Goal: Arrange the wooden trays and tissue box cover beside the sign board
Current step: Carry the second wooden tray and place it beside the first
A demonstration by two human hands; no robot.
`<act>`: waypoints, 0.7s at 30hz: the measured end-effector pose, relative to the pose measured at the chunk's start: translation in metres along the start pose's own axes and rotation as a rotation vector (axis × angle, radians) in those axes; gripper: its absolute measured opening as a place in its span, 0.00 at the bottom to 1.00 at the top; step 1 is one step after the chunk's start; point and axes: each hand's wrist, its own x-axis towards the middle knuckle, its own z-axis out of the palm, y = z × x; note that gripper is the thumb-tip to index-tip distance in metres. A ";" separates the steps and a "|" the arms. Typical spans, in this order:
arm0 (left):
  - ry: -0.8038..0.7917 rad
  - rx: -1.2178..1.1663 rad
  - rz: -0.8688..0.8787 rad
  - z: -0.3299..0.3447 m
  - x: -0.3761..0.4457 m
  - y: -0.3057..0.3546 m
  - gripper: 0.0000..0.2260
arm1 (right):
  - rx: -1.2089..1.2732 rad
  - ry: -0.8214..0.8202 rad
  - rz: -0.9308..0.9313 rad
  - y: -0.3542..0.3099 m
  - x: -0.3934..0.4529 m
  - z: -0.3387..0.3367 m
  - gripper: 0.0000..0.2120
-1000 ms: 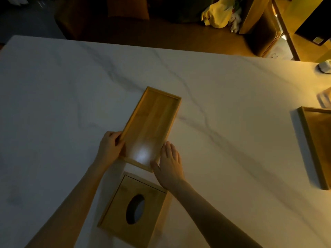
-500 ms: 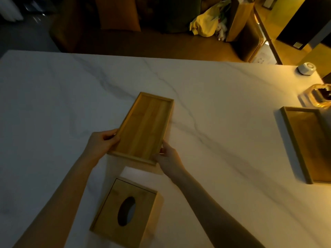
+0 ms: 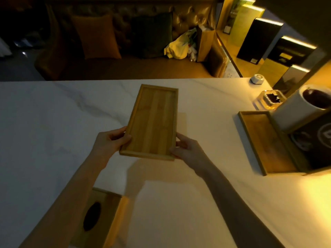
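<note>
A long wooden tray point(image 3: 154, 122) is held above the white marble table point(image 3: 53, 122), its near end gripped from both sides. My left hand point(image 3: 109, 142) clasps the near left corner and my right hand point(image 3: 186, 149) clasps the near right corner. A second wooden tray point(image 3: 263, 140) lies on the table at the right, partly covered by a dark sign board point(image 3: 318, 140). The wooden tissue box cover point(image 3: 105, 217) with an oval hole stands near the front edge, partly under my left forearm.
A white cylinder point(image 3: 300, 108) rises in front of the sign board. A clear glass dish point(image 3: 270, 99) and a small white round object point(image 3: 257, 79) sit at the table's far right corner. Beyond the table stands a sofa with cushions and a yellow bag point(image 3: 177, 47).
Both hands closed on the tray's near end and lifted it off the table, turning it straighter. My view tilted up and right, bringing the sign board and white cylinder into sight.
</note>
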 end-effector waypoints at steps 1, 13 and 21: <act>0.000 -0.015 0.018 0.013 -0.003 0.002 0.18 | -0.018 0.007 -0.005 -0.001 -0.007 -0.012 0.25; -0.050 0.035 0.115 0.171 -0.027 0.003 0.17 | -0.118 0.150 0.022 0.029 -0.059 -0.145 0.25; -0.015 0.115 0.080 0.244 -0.022 -0.010 0.15 | -0.092 0.164 0.085 0.062 -0.058 -0.205 0.24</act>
